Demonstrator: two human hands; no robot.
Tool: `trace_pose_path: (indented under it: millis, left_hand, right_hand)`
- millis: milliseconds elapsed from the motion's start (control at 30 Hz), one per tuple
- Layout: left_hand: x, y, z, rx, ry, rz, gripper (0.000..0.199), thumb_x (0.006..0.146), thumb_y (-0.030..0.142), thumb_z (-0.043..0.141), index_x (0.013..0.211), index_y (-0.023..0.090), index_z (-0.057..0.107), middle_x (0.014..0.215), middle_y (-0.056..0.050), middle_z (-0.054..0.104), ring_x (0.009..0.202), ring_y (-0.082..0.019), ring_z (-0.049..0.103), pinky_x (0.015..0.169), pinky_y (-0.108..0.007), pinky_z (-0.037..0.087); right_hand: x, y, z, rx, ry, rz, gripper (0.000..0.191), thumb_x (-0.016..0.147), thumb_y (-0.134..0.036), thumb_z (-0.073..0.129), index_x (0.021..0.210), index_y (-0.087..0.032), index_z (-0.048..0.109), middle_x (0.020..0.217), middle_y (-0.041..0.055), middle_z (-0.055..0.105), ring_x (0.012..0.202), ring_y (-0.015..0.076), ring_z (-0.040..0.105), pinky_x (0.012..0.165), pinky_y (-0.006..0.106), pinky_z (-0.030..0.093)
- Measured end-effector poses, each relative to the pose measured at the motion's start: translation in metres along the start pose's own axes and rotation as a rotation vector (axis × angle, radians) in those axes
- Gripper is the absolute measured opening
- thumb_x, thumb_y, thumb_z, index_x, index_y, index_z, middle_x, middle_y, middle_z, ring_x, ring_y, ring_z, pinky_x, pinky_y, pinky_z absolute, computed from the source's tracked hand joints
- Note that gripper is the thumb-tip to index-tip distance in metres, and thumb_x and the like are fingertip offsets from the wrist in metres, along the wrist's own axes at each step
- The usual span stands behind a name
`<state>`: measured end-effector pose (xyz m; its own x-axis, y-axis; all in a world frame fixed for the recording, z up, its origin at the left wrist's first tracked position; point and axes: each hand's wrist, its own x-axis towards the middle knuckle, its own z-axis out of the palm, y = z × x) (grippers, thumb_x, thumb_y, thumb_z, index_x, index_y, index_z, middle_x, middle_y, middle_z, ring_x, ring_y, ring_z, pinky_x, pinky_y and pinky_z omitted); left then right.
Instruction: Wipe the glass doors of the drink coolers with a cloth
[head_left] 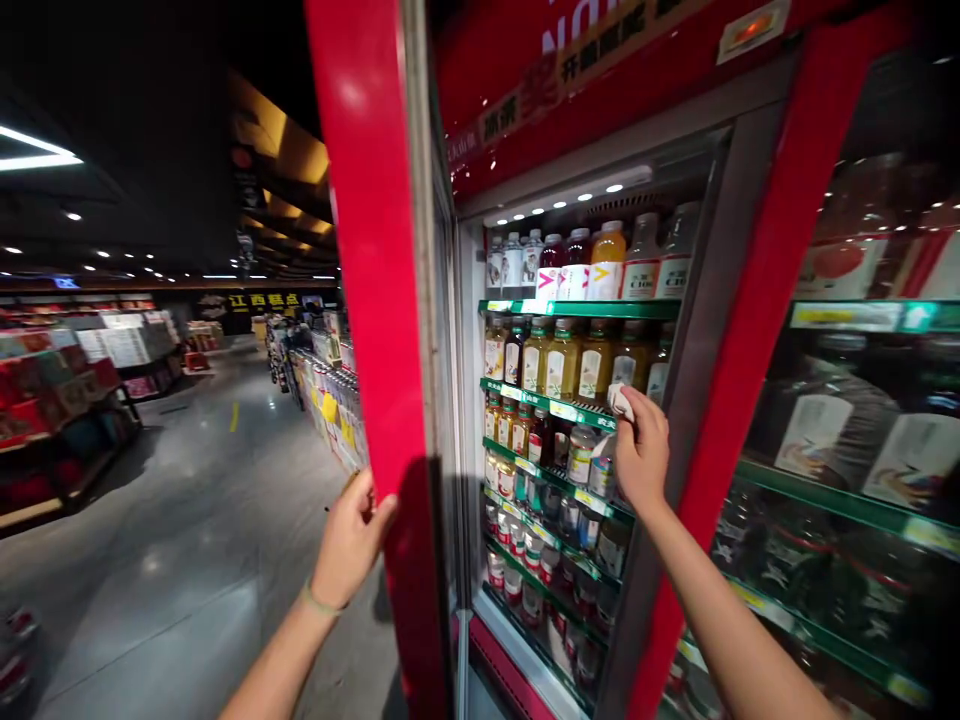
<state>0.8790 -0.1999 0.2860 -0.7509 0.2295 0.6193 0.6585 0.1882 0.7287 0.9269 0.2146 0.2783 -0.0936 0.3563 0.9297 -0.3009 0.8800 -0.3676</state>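
An upright red drinks cooler stands in front of me, its door (375, 300) swung open to the left. My left hand (351, 540) is closed on the edge of that door, with a thin band round the wrist. Inside the cooler, my right hand (643, 445) pinches a crumpled white cloth or tissue (619, 400) at the second shelf's green front edge (577, 411). Bottles with pale labels (592, 365) stand just behind it. On the top shelf are clear, dark red and orange bottles (607, 262).
Another glass-fronted section with large bottles (814, 430) stands at the right. Left of the door runs a grey aisle floor (202, 560), with stacked boxed goods (45, 390) at the far left and a row of goods (330, 400) behind the door.
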Motion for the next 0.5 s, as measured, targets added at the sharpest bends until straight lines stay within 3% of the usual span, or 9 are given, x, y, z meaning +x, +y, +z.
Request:
trace_pose_path:
  millis: [133,233,367,433,500]
  left_hand:
    - [0.001,-0.032,-0.049,0.15,0.228,-0.059,0.068,0.083,0.08,0.055,0.115,0.022,0.068,0.112,-0.011,0.074,0.107,-0.032,0.069,0.096,-0.046,0.057]
    - [0.004,-0.054,-0.069,0.261,0.398,-0.099,0.078,0.087,0.081,0.048,0.137,0.022,0.057,0.137,-0.014,0.064,0.127,-0.036,0.061,0.11,-0.057,0.049]
    - [0.022,-0.056,-0.075,0.448,0.689,0.144,0.106,0.083,0.077,0.059,0.165,0.023,0.016,0.164,-0.018,0.032,0.149,-0.039,0.04,0.122,-0.06,0.036]
    - [0.037,-0.048,-0.075,0.629,0.739,0.267,0.11,0.083,0.069,0.068,0.167,0.025,0.011,0.165,-0.018,0.029,0.155,-0.039,0.028,0.126,-0.061,0.03]
    - [0.055,-0.041,-0.078,0.8,0.754,0.421,0.102,0.087,0.06,0.069,0.167,0.025,0.015,0.167,-0.019,0.024,0.156,-0.04,0.027,0.126,-0.062,0.027]
  right_hand:
    - [-0.004,0.021,0.012,0.02,-0.053,0.028,0.041,0.099,-0.034,0.047,0.136,-0.03,0.064,0.139,0.0093,0.066,0.131,0.031,0.058,0.113,0.058,0.043]
    - [-0.004,0.036,0.02,0.028,-0.053,0.044,0.04,0.099,-0.038,0.047,0.135,-0.033,0.064,0.138,0.0084,0.067,0.129,0.0316,0.059,0.112,0.058,0.044]
    - [0.003,0.049,0.049,0.038,-0.07,0.048,0.042,0.098,-0.042,0.048,0.137,-0.033,0.062,0.136,0.0086,0.067,0.126,0.0321,0.06,0.108,0.055,0.045]
    - [0.009,0.05,0.075,0.072,-0.059,0.076,0.044,0.097,-0.044,0.05,0.137,-0.03,0.061,0.133,0.0105,0.068,0.121,0.0326,0.062,0.104,0.054,0.048]
    - [0.018,0.045,0.106,0.13,-0.044,0.107,0.044,0.094,-0.045,0.052,0.133,-0.027,0.062,0.127,0.012,0.069,0.114,0.0324,0.065,0.099,0.052,0.051]
